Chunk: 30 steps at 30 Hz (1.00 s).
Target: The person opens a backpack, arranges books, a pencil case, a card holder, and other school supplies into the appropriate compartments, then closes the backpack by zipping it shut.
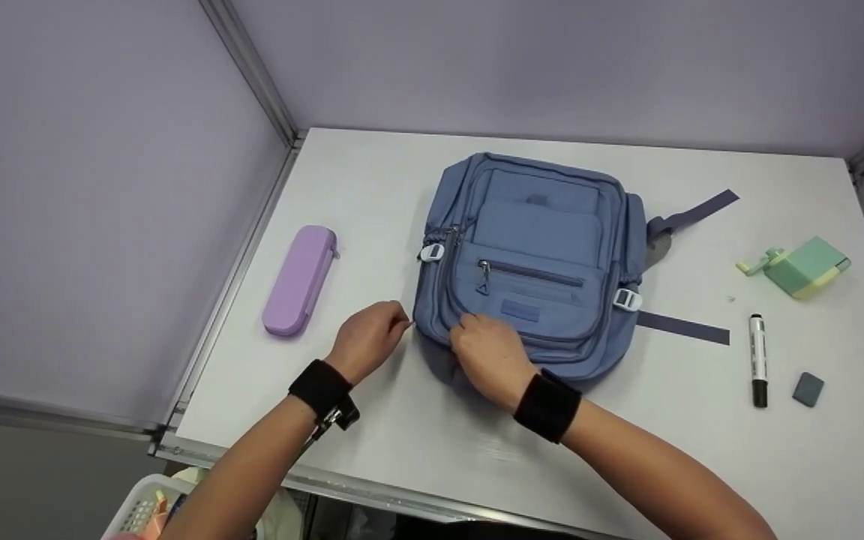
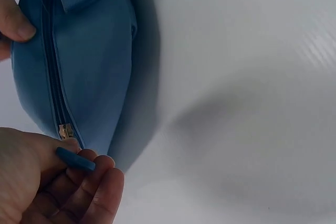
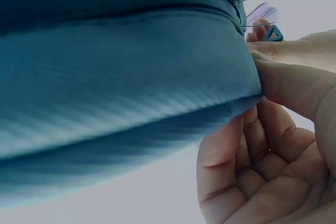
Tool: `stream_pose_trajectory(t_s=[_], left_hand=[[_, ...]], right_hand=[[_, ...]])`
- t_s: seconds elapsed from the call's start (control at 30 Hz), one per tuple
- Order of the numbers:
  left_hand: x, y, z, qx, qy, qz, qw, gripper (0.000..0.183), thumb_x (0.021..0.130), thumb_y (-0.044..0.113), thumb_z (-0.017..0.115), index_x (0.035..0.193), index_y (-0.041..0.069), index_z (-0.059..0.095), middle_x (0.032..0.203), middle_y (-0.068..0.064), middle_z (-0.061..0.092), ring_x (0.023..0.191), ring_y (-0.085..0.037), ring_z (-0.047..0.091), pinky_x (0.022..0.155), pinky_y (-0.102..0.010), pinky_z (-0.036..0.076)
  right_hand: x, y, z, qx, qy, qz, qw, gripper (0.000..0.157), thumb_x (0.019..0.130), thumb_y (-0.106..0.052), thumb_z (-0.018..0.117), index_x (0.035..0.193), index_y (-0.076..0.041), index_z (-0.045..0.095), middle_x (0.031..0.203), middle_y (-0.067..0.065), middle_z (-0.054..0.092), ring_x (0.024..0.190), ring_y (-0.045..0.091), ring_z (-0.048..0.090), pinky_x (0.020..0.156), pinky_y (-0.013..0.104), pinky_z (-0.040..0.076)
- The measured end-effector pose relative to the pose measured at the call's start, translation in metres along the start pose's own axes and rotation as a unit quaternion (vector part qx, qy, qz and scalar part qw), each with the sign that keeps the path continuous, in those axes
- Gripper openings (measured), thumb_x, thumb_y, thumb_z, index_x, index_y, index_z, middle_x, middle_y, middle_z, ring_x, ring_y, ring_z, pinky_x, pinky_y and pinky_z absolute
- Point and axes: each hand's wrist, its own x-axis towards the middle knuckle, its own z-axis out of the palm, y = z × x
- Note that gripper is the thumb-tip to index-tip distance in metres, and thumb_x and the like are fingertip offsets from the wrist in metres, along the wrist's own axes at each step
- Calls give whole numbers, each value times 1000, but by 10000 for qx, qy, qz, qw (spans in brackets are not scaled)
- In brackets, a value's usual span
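Note:
A blue backpack (image 1: 544, 225) lies on its back on the white table, front pockets facing up. At its lower left side, my left hand (image 1: 369, 341) pinches the blue zipper pull (image 2: 75, 159) between thumb and fingers. The metal slider (image 2: 65, 131) sits at one end of the side zipper track (image 2: 51, 66), and the zipper looks closed behind it. My right hand (image 1: 493, 361) grips the bag's fabric near the bottom left corner, thumb on one face and fingers on the other, as the right wrist view shows.
Left of the bag lies a purple pencil case (image 1: 301, 281). On the right are a green and yellow box-like item (image 1: 811, 268), a marker (image 1: 758, 360) and a dark eraser-like block (image 1: 808, 389). Straps (image 1: 683, 328) extend rightward. A white basket (image 1: 139, 510) stands below the table's front edge.

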Motion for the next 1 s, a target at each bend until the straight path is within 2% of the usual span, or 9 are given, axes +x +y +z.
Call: stream_pose_trajectory(t_s=[0.3, 0.5, 1.0], left_hand=[[11, -7, -1, 26, 32, -124, 9999, 7, 99, 16, 70, 95, 10, 71, 91, -5, 70, 78, -20, 65, 71, -39, 54], [18, -12, -1, 77, 75, -126, 9999, 9, 98, 19, 71, 94, 11, 70, 91, -4, 70, 79, -21, 65, 71, -39, 53], [52, -23, 2, 36, 63, -428, 9991, 12, 99, 21, 70, 97, 9, 71, 95, -6, 72, 85, -23, 67, 76, -41, 54]], right_hand=[[-2, 1, 1, -40, 217, -24, 9998, 11, 89, -1, 70, 79, -4, 67, 80, 9, 61, 73, 27, 63, 61, 43, 54], [-1, 2, 1, -31, 150, -33, 9999, 10, 89, 0, 70, 80, -4, 68, 80, 9, 61, 73, 27, 63, 63, 42, 54], [-4, 3, -1, 22, 220, -119, 9997, 7, 88, -2, 72, 83, -5, 69, 81, 7, 61, 74, 25, 63, 61, 41, 53]])
